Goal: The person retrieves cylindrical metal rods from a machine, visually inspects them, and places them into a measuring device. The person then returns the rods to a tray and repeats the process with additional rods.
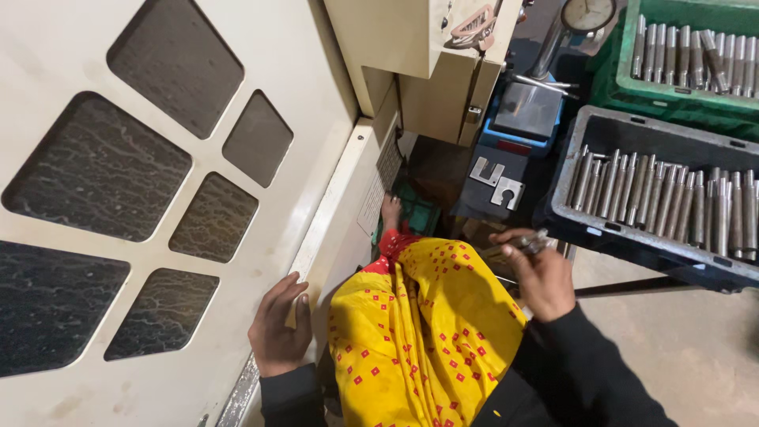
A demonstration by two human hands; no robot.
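My left hand (279, 328) rests flat against the edge of a cream machine door (237, 79) with dark window panels, fingers spread, holding nothing. My right hand (539, 273) is closed around a slim metal rod (528, 242), held over my yellow, red-dotted garment (427, 332). The rod points toward a grey crate (609, 229) that holds a row of similar metal rods (664, 198). My bare foot (390, 212) shows on the floor below, beside a green mat.
A green crate (632, 87) with more rods sits at the top right. A dial gauge on a stand (587, 13) and a blue-framed base (526, 115) stand between the machine and crates. Two small metal brackets (498, 182) lie on a dark surface.
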